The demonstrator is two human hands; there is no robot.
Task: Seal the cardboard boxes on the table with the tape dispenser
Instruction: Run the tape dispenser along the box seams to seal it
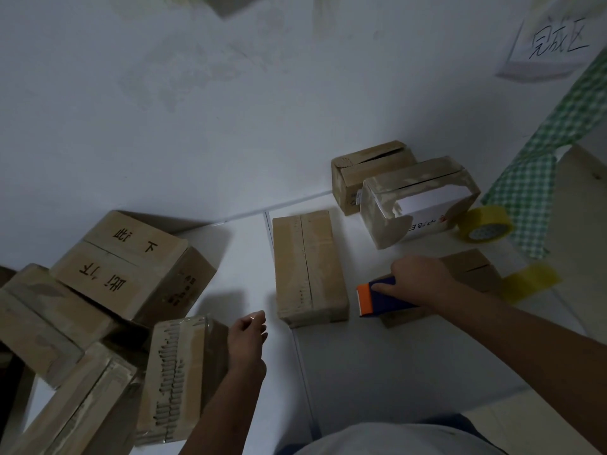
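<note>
Right of centre in the frame, the right hand (423,280) is gripping the blue body of the tape dispenser (382,298), fingers wrapped over its top, its orange end pointing left. The dispenser is resting on a low cardboard box (473,270) that is largely hidden under the hand and forearm, so I cannot tell how much of its seam is taped. The left hand (248,336) is hovering lower centre with fingers loosely relaxed, holding nothing, just beside a box wrapped in clear tape (179,379).

A long box (310,267) is lying at the centre of the white surface (377,362), its middle seam running lengthwise. Two more boxes are sitting in the upper right, the nearer one being a torn box with a white label (417,200), and a roll of yellow tape (486,224) is standing beside them. A pile of boxes (108,274) is filling the lower left.

The boxes are looking light and fairly stiff, though the worn flaps are likely to give under pressure; steadying one by its side walls with the free hand would probably be keeping it from sliding. The dispenser is looking rigid and best held around its body, clear of the cutting end.
</note>
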